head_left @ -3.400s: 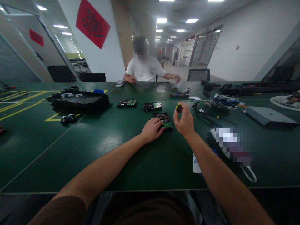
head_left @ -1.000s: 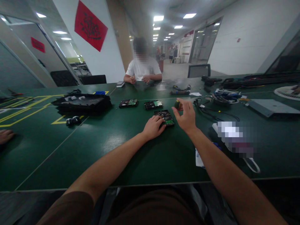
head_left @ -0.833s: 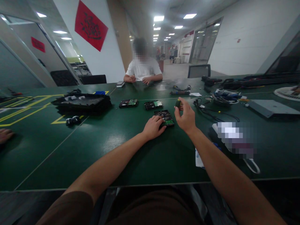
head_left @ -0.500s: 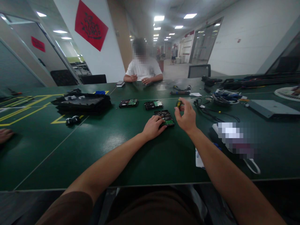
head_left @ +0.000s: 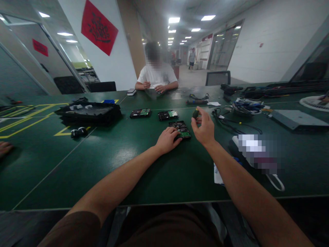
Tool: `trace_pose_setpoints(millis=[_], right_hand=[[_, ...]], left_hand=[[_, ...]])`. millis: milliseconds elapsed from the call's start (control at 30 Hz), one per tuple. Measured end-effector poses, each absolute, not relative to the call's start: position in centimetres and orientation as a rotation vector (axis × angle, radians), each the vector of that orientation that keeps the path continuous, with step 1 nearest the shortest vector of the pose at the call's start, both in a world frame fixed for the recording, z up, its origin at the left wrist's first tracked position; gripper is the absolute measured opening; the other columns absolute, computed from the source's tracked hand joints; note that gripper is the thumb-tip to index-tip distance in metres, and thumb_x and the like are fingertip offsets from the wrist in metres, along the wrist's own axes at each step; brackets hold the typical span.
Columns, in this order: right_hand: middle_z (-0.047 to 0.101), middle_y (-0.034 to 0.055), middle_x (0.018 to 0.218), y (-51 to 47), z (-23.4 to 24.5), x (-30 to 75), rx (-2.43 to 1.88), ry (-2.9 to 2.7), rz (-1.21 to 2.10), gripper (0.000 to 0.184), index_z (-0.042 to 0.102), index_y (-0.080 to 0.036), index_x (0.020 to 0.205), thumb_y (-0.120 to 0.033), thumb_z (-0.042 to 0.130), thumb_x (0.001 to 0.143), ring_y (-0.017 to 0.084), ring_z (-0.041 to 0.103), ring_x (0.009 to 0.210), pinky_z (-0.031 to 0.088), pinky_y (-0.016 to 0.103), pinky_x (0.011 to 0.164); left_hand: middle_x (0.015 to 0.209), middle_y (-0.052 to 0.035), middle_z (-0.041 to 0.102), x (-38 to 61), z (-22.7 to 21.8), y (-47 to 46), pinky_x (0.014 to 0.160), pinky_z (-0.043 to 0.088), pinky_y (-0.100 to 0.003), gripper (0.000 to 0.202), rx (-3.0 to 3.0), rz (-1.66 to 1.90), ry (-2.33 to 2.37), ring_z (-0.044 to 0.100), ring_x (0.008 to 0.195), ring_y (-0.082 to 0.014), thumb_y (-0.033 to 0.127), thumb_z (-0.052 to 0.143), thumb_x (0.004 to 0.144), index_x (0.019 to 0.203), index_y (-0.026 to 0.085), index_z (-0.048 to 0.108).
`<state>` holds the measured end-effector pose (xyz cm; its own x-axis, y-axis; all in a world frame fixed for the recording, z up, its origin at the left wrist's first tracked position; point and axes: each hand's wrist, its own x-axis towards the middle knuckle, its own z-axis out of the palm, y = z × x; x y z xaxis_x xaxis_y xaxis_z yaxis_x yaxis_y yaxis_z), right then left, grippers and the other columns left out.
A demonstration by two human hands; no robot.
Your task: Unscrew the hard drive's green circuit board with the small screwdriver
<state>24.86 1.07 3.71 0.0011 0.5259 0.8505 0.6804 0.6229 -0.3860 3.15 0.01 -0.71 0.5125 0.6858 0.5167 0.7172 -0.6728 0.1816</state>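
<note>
A hard drive (head_left: 183, 127) lies on the green table with its green circuit board facing up. My left hand (head_left: 168, 139) grips its near left part, fingers over the left side and thumb along the near edge. Just right of the drive, my right hand (head_left: 203, 127) is raised above the table. Its thumb and fingers are closed on a screwdriver (head_left: 195, 113) with a short dark and yellow handle; its shaft I cannot make out. Two more hard drives, one in the middle (head_left: 168, 115) and one further left (head_left: 140, 113), rest beyond my left hand.
A black tray (head_left: 88, 113) with small pieces stands at left, two dark round objects (head_left: 79, 132) before it. Cables (head_left: 226, 123), a flat grey metal box (head_left: 299, 119) and a blurred white item (head_left: 253, 151) are at right. A person (head_left: 156, 77) sits opposite; another's hand (head_left: 5, 149) rests far left.
The screwdriver handle has turned in my right fingers, so less of its yellow shows. My left hand and the hard drive stay in place.
</note>
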Motion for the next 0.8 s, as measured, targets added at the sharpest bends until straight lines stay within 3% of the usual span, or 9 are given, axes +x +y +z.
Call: trace_pose_setpoints(millis=[100,267,367,533,667,800], right_hand=[[0.061,0.0123,0.125,0.88,3.86,24.86,-1.025,-1.659,-0.176,0.049,0.05,-0.027,0.144,-0.036,0.058,0.096,0.022,0.068,0.083,0.064,0.044,0.076],[0.063,0.0128,0.125,0.81,3.93,24.79,-1.006,-1.675,-0.194,0.05,0.047,-0.025,0.147,-0.029,0.053,0.097,0.024,0.068,0.089,0.064,0.046,0.083],[0.062,0.0133,0.129,0.83,3.88,24.85,-1.015,-1.67,-0.173,0.052,0.046,-0.026,0.148,-0.03,0.055,0.097,0.023,0.068,0.088,0.064,0.044,0.078],[0.061,0.011,0.119,0.62,4.06,24.77,-1.026,-1.663,-0.179,0.048,0.051,-0.026,0.143,-0.033,0.059,0.096,0.02,0.066,0.082,0.063,0.039,0.072],[0.061,0.0131,0.124,0.86,3.96,24.7,-1.002,-1.66,-0.195,0.05,0.048,-0.024,0.146,-0.028,0.055,0.097,0.021,0.067,0.085,0.063,0.04,0.077],[0.059,0.0142,0.125,0.93,3.85,24.83,-1.02,-1.654,-0.175,0.05,0.048,-0.022,0.145,-0.031,0.058,0.096,0.02,0.067,0.083,0.063,0.039,0.073]], left_hand=[[0.12,-0.0113,0.064,3.12,-0.7,0.01,0.101,0.053,-0.049,0.029,-2.688,-0.878,-1.239,0.057,0.118,-0.0297,0.042,0.063,0.096,0.118,0.023,0.069],[0.12,-0.0122,0.064,3.14,-0.61,-0.07,0.1,0.053,-0.048,0.031,-2.68,-0.874,-1.22,0.057,0.116,-0.0293,0.041,0.062,0.096,0.117,0.02,0.069],[0.12,-0.0123,0.064,3.13,-0.57,-0.1,0.099,0.053,-0.048,0.03,-2.681,-0.866,-1.224,0.058,0.115,-0.0293,0.041,0.061,0.096,0.117,0.02,0.068],[0.12,-0.0117,0.064,3.13,-0.61,-0.08,0.099,0.053,-0.049,0.028,-2.674,-0.85,-1.232,0.058,0.115,-0.0296,0.04,0.061,0.096,0.117,0.022,0.068],[0.119,-0.0124,0.064,3.15,-0.58,-0.09,0.098,0.054,-0.048,0.029,-2.671,-0.858,-1.224,0.058,0.113,-0.0294,0.04,0.061,0.096,0.116,0.02,0.068],[0.119,-0.0121,0.064,3.15,-0.54,-0.11,0.099,0.053,-0.048,0.029,-2.678,-0.854,-1.226,0.058,0.114,-0.0294,0.04,0.061,0.096,0.117,0.021,0.068]])
